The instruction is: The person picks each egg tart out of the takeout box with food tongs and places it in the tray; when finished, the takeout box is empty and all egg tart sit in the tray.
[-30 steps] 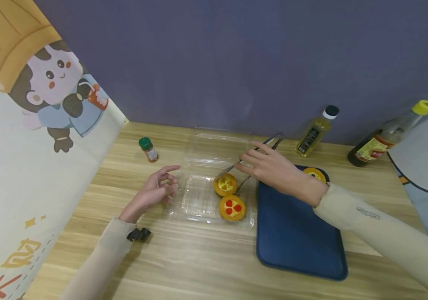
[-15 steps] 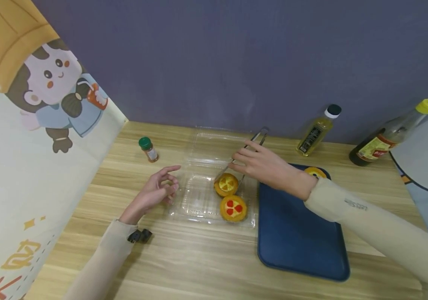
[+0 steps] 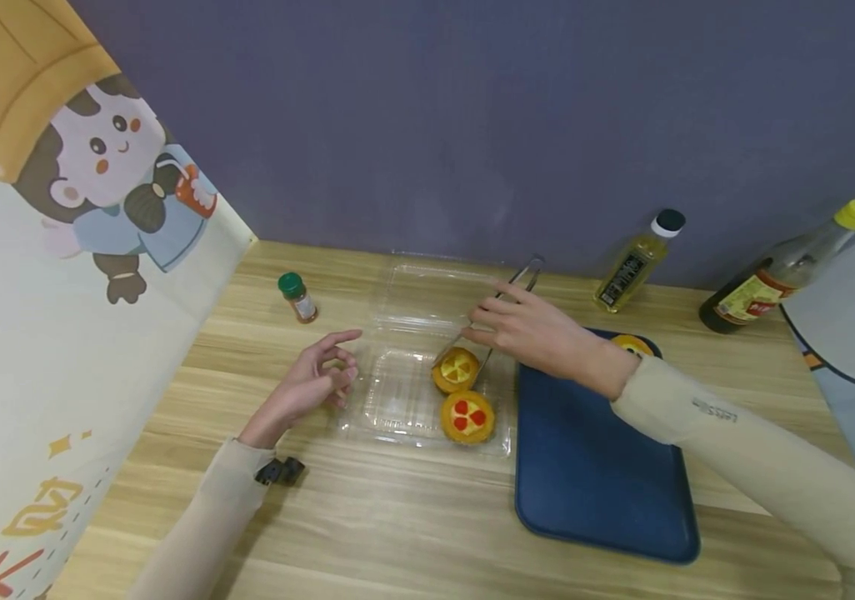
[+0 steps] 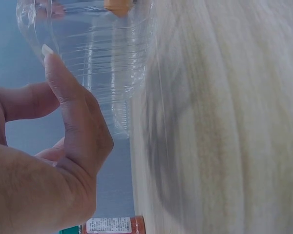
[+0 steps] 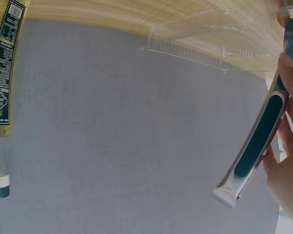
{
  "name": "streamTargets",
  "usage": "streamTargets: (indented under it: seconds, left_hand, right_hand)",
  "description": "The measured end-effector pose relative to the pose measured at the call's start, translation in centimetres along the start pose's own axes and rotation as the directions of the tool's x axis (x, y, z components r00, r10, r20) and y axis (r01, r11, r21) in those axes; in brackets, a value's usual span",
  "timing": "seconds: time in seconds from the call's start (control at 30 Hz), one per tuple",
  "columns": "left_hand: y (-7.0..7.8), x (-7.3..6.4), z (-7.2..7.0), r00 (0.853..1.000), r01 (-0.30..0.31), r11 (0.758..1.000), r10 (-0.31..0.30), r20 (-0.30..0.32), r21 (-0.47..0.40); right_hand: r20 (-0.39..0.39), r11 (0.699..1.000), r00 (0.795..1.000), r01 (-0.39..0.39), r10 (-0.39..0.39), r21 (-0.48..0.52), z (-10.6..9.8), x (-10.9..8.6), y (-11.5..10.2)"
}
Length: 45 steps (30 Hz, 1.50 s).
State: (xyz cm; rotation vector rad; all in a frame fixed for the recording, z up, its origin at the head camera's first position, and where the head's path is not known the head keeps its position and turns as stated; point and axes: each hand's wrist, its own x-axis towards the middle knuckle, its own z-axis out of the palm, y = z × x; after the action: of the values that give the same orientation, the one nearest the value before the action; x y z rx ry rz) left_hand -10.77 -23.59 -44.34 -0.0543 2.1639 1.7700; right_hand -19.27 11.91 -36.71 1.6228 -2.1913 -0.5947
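My right hand (image 3: 521,325) grips metal tongs (image 5: 260,136) with dark teal handle inlays. In the head view the tongs' arms reach down on either side of an egg tart with yellow wedges (image 3: 456,369). Just in front of it sits a tart with red pieces (image 3: 468,417). Both are at the right side of a clear plastic clamshell box (image 3: 405,437), its lid (image 3: 427,292) folded back toward the wall. My left hand (image 3: 312,375) hovers beside the box's left edge, fingers loosely bent, holding nothing; contact with the box cannot be told.
A blue tray (image 3: 603,467) lies to the right, bearing another tart (image 3: 632,344) partly behind my right forearm. An oil bottle (image 3: 632,271) and a dark sauce bottle (image 3: 761,287) stand near the back wall. A green-capped spice jar (image 3: 298,298) stands back left.
My right hand and the tongs have shifted slightly left, the handle end swinging left, and the tongs' arms look closer together. My left hand stays in place.
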Motion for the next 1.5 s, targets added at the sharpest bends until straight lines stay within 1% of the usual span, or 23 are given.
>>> streamTargets:
  seconds: [0.2, 0.37, 0.53, 0.67, 0.87, 1.03, 1.23, 1.3, 1.43, 1.5]
  left_hand:
    - [0.0, 0.1, 0.2, 1.000, -0.005, 1.000, 0.005, 0.005, 0.001]
    - [-0.2, 0.2, 0.3, 1.000, -0.004, 1.000, 0.004, 0.004, 0.008]
    - [-0.2, 0.2, 0.4, 1.000, -0.004, 1.000, 0.004, 0.004, 0.012]
    - [-0.1, 0.2, 0.5, 1.000, -0.006, 1.000, 0.006, 0.011, 0.018]
    - [0.3, 0.4, 0.7, 1.000, -0.015, 1.000, 0.015, 0.023, 0.015]
    - [0.3, 0.4, 0.6, 1.000, -0.003, 1.000, 0.003, 0.028, 0.016]
    - [0.3, 0.1, 0.2, 1.000, -0.003, 1.000, 0.002, 0.026, 0.031]
    - [0.3, 0.1, 0.1, 1.000, -0.005, 0.999, 0.004, 0.026, 0.034]
    - [0.5, 0.0, -0.1, 1.000, -0.006, 0.999, 0.005, 0.025, 0.034]
    - [0.5, -0.1, -0.1, 1.000, -0.006, 0.999, 0.005, 0.025, 0.033]
  right_hand:
    - [-0.017, 1.000, 1.000, 0.001, -0.001, -0.014, 0.1, -0.8, 0.0]
    - [-0.015, 1.000, 1.000, -0.013, 0.012, -0.019, 0.0, -1.4, -0.2]
    - [-0.006, 0.998, 0.999, -0.054, 0.054, 0.016, -0.3, -2.0, -0.5]
    - [-0.031, 0.993, 0.994, -0.105, 0.107, 0.061, -0.4, -2.7, -0.7]
    - [-0.095, 0.974, 0.976, -0.185, 0.198, 0.128, -0.6, -4.1, -0.6]
    - [-0.098, 0.958, 0.961, -0.240, 0.258, 0.159, -1.3, -5.7, -0.5]
    - [-0.080, 0.929, 0.938, -0.316, 0.336, 0.193, -2.1, -8.2, -0.5]
    - [-0.090, 0.920, 0.929, -0.335, 0.358, 0.203, -2.2, -9.1, -0.5]
    - [-0.134, 0.908, 0.911, -0.356, 0.390, 0.222, -2.1, -11.0, -0.6]
    - [-0.145, 0.904, 0.905, -0.362, 0.399, 0.227, -2.2, -12.0, -0.6]
